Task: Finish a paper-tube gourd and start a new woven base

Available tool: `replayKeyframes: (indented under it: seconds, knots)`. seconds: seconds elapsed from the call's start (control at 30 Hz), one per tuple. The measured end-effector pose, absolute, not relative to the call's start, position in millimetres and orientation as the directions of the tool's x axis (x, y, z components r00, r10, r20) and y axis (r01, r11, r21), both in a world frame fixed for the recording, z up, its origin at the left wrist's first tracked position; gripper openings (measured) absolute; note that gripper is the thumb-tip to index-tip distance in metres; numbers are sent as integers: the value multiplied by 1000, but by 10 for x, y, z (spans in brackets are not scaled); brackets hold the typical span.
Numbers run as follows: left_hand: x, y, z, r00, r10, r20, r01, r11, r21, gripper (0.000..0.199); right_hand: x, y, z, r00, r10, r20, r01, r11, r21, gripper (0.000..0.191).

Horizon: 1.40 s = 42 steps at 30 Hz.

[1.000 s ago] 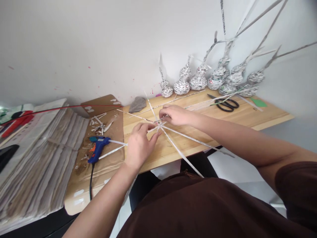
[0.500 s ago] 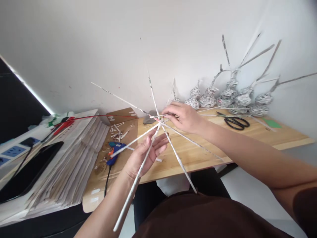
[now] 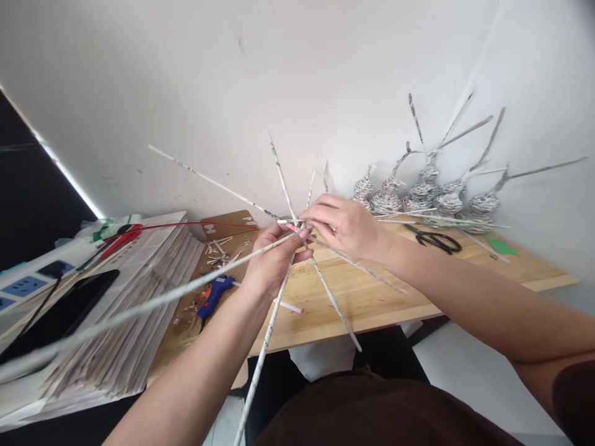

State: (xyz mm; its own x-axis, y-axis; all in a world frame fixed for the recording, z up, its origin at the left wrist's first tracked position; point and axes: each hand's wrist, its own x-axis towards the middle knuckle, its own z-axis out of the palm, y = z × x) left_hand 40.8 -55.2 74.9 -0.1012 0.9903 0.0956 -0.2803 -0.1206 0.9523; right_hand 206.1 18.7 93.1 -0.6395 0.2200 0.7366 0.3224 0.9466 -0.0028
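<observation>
Several rolled newspaper sticks (image 3: 332, 297) cross at one centre and spread out like spokes above the table. My left hand (image 3: 277, 251) is closed around the crossing from the near left, thumb on top, with one long stick passing over it toward the lower left. At the same crossing, my right hand (image 3: 341, 226) pinches a thin paper strip (image 3: 290, 221) between thumb and fingers. The fingers of both hands nearly meet and partly hide the centre.
Woven newspaper gourds (image 3: 423, 189) stand by the wall at the right. Black scissors (image 3: 437, 241) and a green paper piece (image 3: 502, 246) lie before them. On the left are a blue glue gun (image 3: 216, 294), a stack of paper (image 3: 139, 334), a phone (image 3: 65, 310) and a power strip (image 3: 28, 285).
My left hand has risen from below the spokes and closed on their centre. The spokes have turned, one stick now reaching far to the lower left. My right hand stays at the centre.
</observation>
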Motion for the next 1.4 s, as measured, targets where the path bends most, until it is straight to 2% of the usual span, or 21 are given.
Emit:
replayKeyframes:
  seconds: [0.13,0.5,0.63,0.93,1.13,1.27,1.4]
  knots:
    - [361,-546,691,-157,984,86,-315,-132,940,35,2094,213,931,-681,203,703,257,966,-31,22]
    - [241,-586,673,-110,993,33,-249,-60,967,38,2074,213,916,-747,161,645,160,985,-61,27]
    - [239,-624,665,-141,990,19,-237,-53,970,38,2076,196,916,-768,151,622,164,986,-38,30]
    - [231,-650,614,-158,987,3,-223,-39,974,40,2082,147,894,-818,171,550,156,985,-73,29]
    - [189,-660,581,-132,991,-18,-312,-24,950,34,2074,136,858,-820,210,533,188,977,-95,28]
    - [150,-636,548,-133,989,-62,-330,14,944,26,2031,85,847,-788,297,539,222,954,-202,26]
    - [158,-622,531,-116,989,-90,-334,46,941,21,1975,23,869,-746,471,470,286,865,-412,15]
